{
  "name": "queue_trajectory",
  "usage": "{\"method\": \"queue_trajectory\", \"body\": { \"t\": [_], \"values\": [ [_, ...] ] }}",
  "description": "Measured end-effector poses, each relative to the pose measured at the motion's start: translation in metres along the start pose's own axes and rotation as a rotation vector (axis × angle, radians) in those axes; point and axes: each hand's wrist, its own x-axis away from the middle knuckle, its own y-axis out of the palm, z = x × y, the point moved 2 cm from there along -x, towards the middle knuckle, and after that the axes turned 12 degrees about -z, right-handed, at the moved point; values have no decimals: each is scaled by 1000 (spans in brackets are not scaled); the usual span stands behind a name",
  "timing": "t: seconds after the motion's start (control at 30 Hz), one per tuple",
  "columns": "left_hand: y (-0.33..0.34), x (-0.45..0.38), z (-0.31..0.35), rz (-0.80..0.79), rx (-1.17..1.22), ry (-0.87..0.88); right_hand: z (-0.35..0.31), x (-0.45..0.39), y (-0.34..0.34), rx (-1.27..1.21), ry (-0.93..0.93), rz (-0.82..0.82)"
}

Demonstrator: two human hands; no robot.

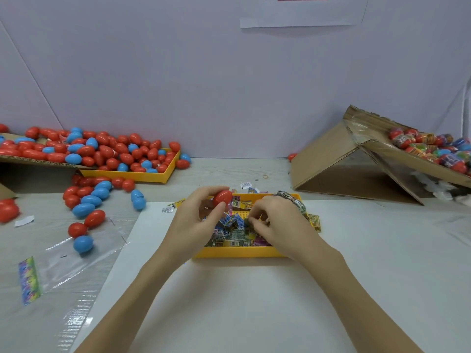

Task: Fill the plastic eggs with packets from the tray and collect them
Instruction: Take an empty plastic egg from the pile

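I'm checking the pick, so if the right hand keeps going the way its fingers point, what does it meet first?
Most likely the packets in the yellow tray: the right hand points left and down into that pile, its fingertips already among them. Depth is hard to judge from one view.

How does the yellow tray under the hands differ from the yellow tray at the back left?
The near tray holds small printed packets; the far tray holds red and blue plastic eggs. The near tray lies on the white sheet, with both hands over it; the far tray sits partly under a cardboard flap, untouched. Both are shallow yellow plastic trays.
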Motion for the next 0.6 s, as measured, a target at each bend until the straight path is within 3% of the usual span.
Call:
{"method": "queue_trajectory", "body": {
  "t": [0.13,0.23,0.4,0.6],
  "values": [
    [-1,-1,4,-66,320,-81,2,8,-9,-564,74,234],
    [5,-1,6,-84,378,-57,2,11,-11,-876,104,214],
    [15,6,6,-25,-102,86,0,12,-6,-965,130,159],
    [15,6,2,19,-231,65,-1,13,-5,-965,175,179]
  ]
}}
